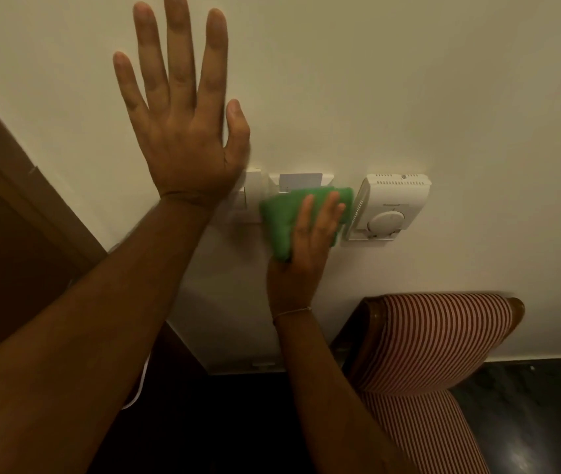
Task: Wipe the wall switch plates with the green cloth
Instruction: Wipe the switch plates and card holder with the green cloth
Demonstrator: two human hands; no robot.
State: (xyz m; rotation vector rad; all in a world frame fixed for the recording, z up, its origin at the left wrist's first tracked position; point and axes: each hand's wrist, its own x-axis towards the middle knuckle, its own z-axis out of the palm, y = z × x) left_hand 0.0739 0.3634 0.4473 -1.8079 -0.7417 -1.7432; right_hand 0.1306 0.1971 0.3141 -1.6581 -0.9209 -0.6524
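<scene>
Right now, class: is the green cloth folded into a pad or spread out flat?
Folded. The green cloth sits as a thick, rounded pad under the right hand, pressed against the middle wall plate.

Two hands were at the wall: the left hand [183, 131] and the right hand [306, 248]. One green cloth [282, 217], two switch plates [251, 196] [301, 181], one thermostat [392, 206], one striped chair [436, 340].

The green cloth [282, 222] at the wall's six o'clock is looking soft and matt. Beside it, at three o'clock, the thermostat [388, 206] is showing smooth white plastic. The chair [443, 340] is wearing striped woven fabric, framed in glossy wood.
</scene>
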